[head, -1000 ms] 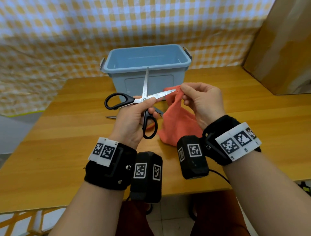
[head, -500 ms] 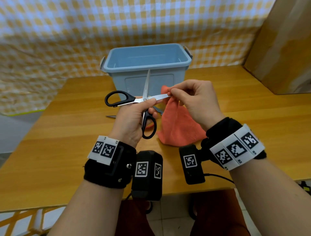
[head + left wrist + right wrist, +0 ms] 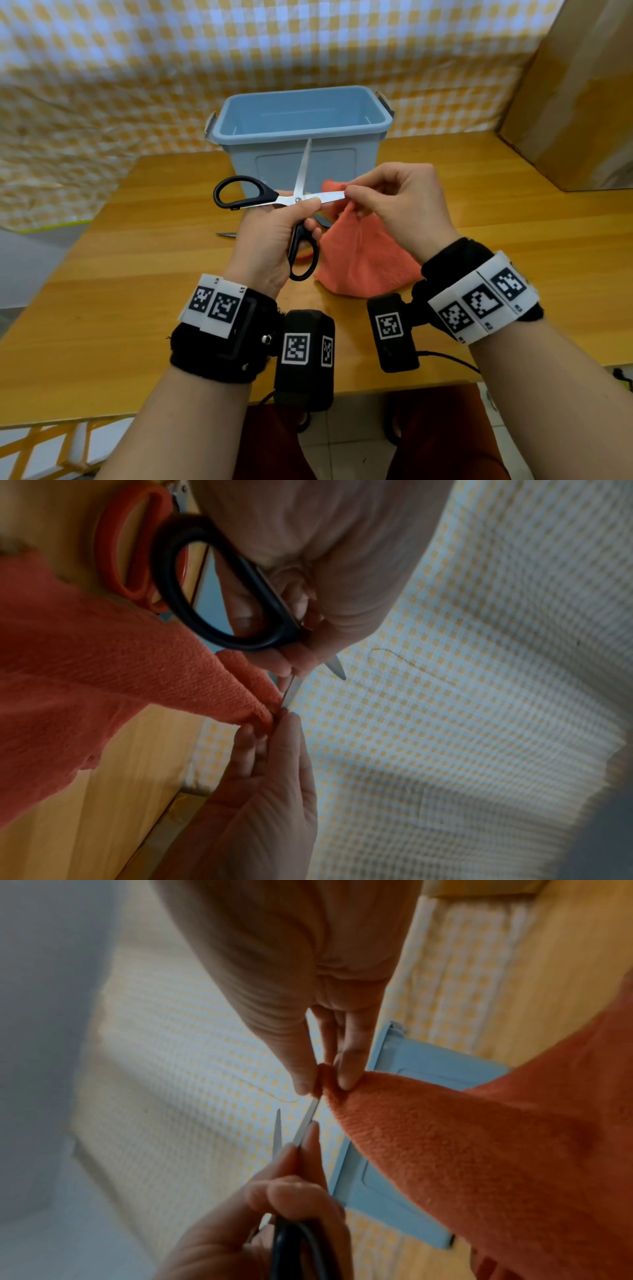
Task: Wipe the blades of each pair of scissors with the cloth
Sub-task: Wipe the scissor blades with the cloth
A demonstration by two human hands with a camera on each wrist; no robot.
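Observation:
My left hand (image 3: pixel 274 233) holds the black-handled scissors (image 3: pixel 253 197) at the pivot, blades spread wide: one points up at the bin, one points right. My right hand (image 3: pixel 394 198) pinches the orange cloth (image 3: pixel 363 260) around that right-pointing blade near its tip. The rest of the cloth drapes down to the table. In the left wrist view the black handle loop (image 3: pixel 219 593) sits by my fingers and the cloth (image 3: pixel 103 674) meets the blade. In the right wrist view my thumb and fingers squeeze the cloth (image 3: pixel 445 1137) on the blade. Red-handled scissors (image 3: pixel 126 542) lie on the table beneath.
A light blue plastic bin (image 3: pixel 301 126) stands open just behind my hands on the wooden table (image 3: pixel 137 291). A blade tip (image 3: pixel 226 234) of the scissors on the table pokes out left of my left hand. A brown cardboard box (image 3: pixel 575 102) stands at the back right.
My right hand has slid the pinched cloth leftward along the right-pointing blade, from past its tip to around it. The scissors have stayed about where they were.

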